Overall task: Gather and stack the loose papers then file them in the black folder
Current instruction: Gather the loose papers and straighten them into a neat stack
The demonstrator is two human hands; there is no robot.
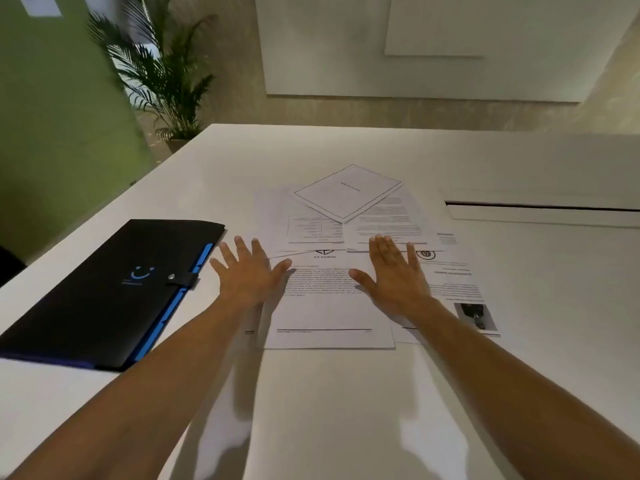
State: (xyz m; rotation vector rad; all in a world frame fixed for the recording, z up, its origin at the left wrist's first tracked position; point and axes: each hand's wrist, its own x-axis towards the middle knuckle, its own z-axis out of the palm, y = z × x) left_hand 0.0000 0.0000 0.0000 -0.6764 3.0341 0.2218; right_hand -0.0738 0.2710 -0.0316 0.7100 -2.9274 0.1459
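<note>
My left hand (247,271) and right hand (391,271) are both spread flat, fingers splayed, gripping nothing; they sit palm-down over the papers (329,306), which lie scattered and overlapping on the white table (329,410). I take this as the very start of gathering.

To do it well, I judge I should press lightly and sweep both palms inward so the sheets slide over one another rather than crease, then bring in the far ones, including the bordered sheet (347,191) lying askew at the far end of the spread. The sheet with a photo (476,317), at the right edge of the spread, needs drawing in too. Once gathered, I would lift the pile and tap its edges on the table to square it.

The folder (104,292) lies closed just left of the papers, its strap snapped shut, blue tabs along the edge nearest them. It bears a blue smile mark; the line under it is too small to read. The printing on the papers is too blurred to read with certainty.
</note>
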